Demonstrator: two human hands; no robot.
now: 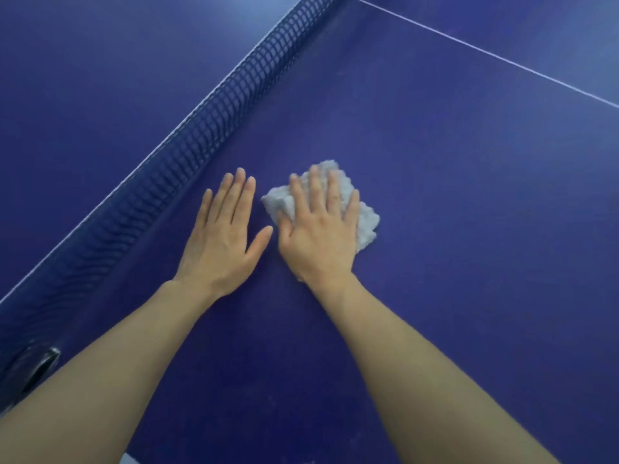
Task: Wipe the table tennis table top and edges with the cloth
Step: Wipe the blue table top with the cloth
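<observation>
Right hand point(320, 229) presses flat on cloth point(366, 226) (fingers straight), covering its middle.

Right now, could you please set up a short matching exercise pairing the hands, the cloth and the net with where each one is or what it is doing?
Column one:
1. left hand
2. right hand
3. cloth
4. net

Column two:
A. stands in a diagonal band, left of both hands
B. lies flat on the bare blue table, fingers straight
C. white and bunched, under a palm
D. presses down on the cloth with straight fingers

Pairs: 1-B, 2-D, 3-C, 4-A
</observation>
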